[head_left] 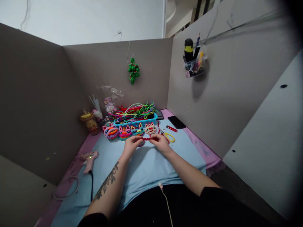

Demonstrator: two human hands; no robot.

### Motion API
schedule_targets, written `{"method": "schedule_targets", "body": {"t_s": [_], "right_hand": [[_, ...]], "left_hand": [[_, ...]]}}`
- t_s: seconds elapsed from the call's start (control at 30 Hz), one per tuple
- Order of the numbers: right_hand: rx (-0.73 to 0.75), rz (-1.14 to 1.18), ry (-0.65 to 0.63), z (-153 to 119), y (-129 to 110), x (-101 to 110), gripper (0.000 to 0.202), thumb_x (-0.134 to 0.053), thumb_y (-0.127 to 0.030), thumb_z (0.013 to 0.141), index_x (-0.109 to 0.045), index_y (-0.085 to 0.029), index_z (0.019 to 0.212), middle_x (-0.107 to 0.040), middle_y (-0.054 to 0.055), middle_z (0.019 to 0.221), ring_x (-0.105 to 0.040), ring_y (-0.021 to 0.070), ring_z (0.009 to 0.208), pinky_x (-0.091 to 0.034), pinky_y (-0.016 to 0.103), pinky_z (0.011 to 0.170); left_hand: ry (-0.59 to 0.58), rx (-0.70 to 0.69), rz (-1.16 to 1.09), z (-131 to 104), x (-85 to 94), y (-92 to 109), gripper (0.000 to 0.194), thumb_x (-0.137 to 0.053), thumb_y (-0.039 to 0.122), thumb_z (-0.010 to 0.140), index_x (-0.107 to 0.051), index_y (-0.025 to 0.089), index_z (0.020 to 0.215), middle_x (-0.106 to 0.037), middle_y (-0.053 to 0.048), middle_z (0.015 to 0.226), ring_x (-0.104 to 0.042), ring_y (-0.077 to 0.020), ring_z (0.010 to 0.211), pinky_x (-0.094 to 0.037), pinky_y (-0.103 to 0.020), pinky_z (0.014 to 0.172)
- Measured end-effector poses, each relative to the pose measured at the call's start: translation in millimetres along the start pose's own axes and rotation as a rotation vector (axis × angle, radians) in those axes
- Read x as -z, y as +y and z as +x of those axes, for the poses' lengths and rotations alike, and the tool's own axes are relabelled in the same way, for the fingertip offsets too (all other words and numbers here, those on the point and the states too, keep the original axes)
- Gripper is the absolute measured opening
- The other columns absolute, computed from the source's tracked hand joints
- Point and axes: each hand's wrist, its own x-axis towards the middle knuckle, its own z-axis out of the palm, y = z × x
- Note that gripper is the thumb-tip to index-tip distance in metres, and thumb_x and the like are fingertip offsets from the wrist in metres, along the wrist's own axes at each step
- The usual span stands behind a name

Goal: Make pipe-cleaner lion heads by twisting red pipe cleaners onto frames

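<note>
Between my two hands stretches a short red wavy strip [146, 139], which looks like a crimped or coiled pipe cleaner. My left hand [133, 145] pinches its left end. The right end sits in the closed fingers of my right hand [160, 143]. Just beyond my fingers stand several colourful fuzzy animal-face figures: a purple and orange one [110, 131], a pink one [124, 132], a teal one [137, 129] and a cream and red one [150, 128]. Yellow-handled scissors [169, 137] lie right of my right hand.
Behind the figures, a blue basket [134, 122] overflows with coloured pipe cleaners [142, 111]. A pink glue gun [90, 161] lies at left with its cable. At right are a red cutter [171, 128] and a black phone [176, 122]. Grey partitions [118, 69] enclose the table.
</note>
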Motion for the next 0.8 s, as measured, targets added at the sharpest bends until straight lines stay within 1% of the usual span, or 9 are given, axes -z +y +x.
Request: {"method": "schedule_targets", "body": {"t_s": [0.07, 0.13, 0.2, 0.27, 0.37, 0.53, 0.6, 0.73, 0.8], "right_hand": [[-0.004, 0.012, -0.045, -0.6, -1.2, -1.3, 0.017, -0.068, -0.028, 0.065, -0.064, -0.018, 0.077, -0.064, 0.001, 0.075, -0.059, 0.0138, 0.07, -0.048, 0.028, 0.068], [-0.048, 0.05, -0.119, -1.8, -3.6, -3.6, 0.021, -0.066, -0.03, 0.067, -0.064, -0.018, 0.083, -0.065, 0.0, 0.074, -0.059, 0.0131, 0.066, -0.048, 0.027, 0.064], [-0.095, 0.062, -0.158, -2.7, -5.9, -5.1, 0.023, -0.065, -0.031, 0.068, -0.065, -0.017, 0.086, -0.064, 0.0, 0.07, -0.058, 0.0122, 0.06, -0.048, 0.026, 0.059], [-0.098, 0.027, -0.127, -2.9, -6.9, -5.1, 0.022, -0.065, -0.031, 0.067, -0.066, -0.016, 0.083, -0.064, 0.0, 0.068, -0.058, 0.0125, 0.06, -0.048, 0.027, 0.06], [-0.021, -0.059, -0.051, -2.7, -6.1, -3.5, 0.016, -0.066, -0.028, 0.066, -0.067, -0.018, 0.079, -0.066, 0.001, 0.074, -0.06, 0.0148, 0.069, -0.048, 0.029, 0.068], [0.106, -0.145, -0.042, -3.4, -2.7, -4.0, 0.013, -0.062, -0.025, 0.07, -0.067, -0.018, 0.08, -0.066, 0.003, 0.079, -0.06, 0.0165, 0.074, -0.048, 0.03, 0.07], [0.136, -0.163, -0.035, -3.9, -1.9, -5.0, 0.012, -0.061, -0.024, 0.071, -0.067, -0.018, 0.08, -0.066, 0.003, 0.079, -0.06, 0.0166, 0.075, -0.048, 0.029, 0.07], [0.163, -0.225, -0.057, -5.0, -1.6, -6.3, 0.011, -0.061, -0.024, 0.072, -0.066, -0.019, 0.08, -0.065, 0.003, 0.081, -0.06, 0.0167, 0.077, -0.047, 0.029, 0.07], [0.146, -0.213, -0.055, -4.5, -1.5, -5.7, 0.017, -0.064, -0.025, 0.069, -0.065, -0.02, 0.085, -0.065, 0.004, 0.088, -0.059, 0.017, 0.081, -0.047, 0.029, 0.072]], "left_hand": [[-0.032, 0.004, -0.022, -0.2, -1.1, -2.4, 0.031, -0.073, 0.032, 0.061, -0.07, 0.012, 0.083, -0.07, -0.007, 0.072, -0.063, -0.0179, 0.065, -0.051, -0.03, 0.064], [-0.06, 0.004, -0.033, -0.4, -2.4, -4.4, 0.032, -0.074, 0.033, 0.06, -0.07, 0.012, 0.084, -0.07, -0.008, 0.074, -0.064, -0.0184, 0.068, -0.051, -0.03, 0.066], [-0.058, 0.01, -0.031, -0.1, -2.0, -4.8, 0.033, -0.074, 0.033, 0.059, -0.07, 0.012, 0.084, -0.07, -0.008, 0.076, -0.064, -0.019, 0.069, -0.051, -0.031, 0.066], [-0.027, 0.016, -0.024, 1.0, 0.1, -4.0, 0.033, -0.075, 0.033, 0.058, -0.071, 0.012, 0.083, -0.07, -0.008, 0.075, -0.064, -0.0192, 0.069, -0.051, -0.03, 0.065], [0.004, 0.045, -0.026, 2.9, 3.5, -3.5, 0.034, -0.075, 0.034, 0.058, -0.071, 0.011, 0.083, -0.07, -0.009, 0.075, -0.064, -0.0189, 0.068, -0.05, -0.03, 0.065], [-0.066, 0.126, -0.139, 3.9, 1.7, -8.3, 0.038, -0.076, 0.035, 0.057, -0.068, 0.01, 0.084, -0.069, -0.008, 0.07, -0.064, -0.0176, 0.064, -0.049, -0.03, 0.065], [-0.061, 0.14, -0.166, 3.3, -0.3, -9.8, 0.039, -0.076, 0.036, 0.058, -0.067, 0.009, 0.085, -0.069, -0.008, 0.069, -0.064, -0.0169, 0.063, -0.049, -0.03, 0.064], [-0.071, 0.134, -0.139, 1.5, -3.5, -9.0, 0.041, -0.077, 0.035, 0.056, -0.066, 0.01, 0.087, -0.069, -0.008, 0.073, -0.064, -0.0175, 0.066, -0.049, -0.029, 0.066], [-0.063, 0.105, -0.102, 1.2, -3.4, -6.7, 0.039, -0.077, 0.034, 0.055, -0.068, 0.011, 0.085, -0.069, -0.008, 0.073, -0.064, -0.0179, 0.066, -0.049, -0.03, 0.066]]}}
